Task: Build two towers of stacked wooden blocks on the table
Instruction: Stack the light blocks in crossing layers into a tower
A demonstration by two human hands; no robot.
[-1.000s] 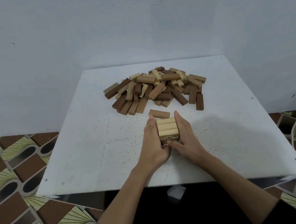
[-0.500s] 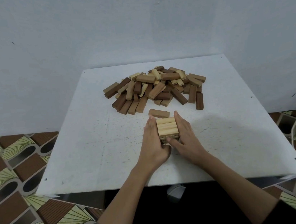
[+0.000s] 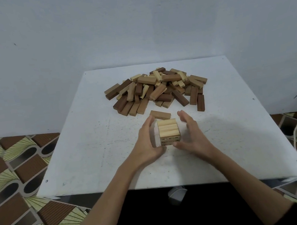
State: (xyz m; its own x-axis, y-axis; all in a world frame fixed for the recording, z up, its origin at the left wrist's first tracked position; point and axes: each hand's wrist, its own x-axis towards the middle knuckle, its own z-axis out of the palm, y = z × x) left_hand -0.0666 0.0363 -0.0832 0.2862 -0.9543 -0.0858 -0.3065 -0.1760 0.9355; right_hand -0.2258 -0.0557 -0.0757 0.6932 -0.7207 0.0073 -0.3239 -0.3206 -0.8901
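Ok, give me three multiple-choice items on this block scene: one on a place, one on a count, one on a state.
1. Where does the single loose block lie?
A. between the pile and the stack
B. on top of the stack
C. at the table's left edge

2. How many blocks show in the top layer of the stack?
A. one
B. three
C. five

3. How are the two hands set?
A. both gripping blocks from the pile
B. open on either side of the stack
C. flat on the floor

Answers: 1 A, it lies on the table just in front of the pile. 2 B, three pale blocks lie side by side. 3 B, the left hand and right hand flank the stack with relaxed fingers.
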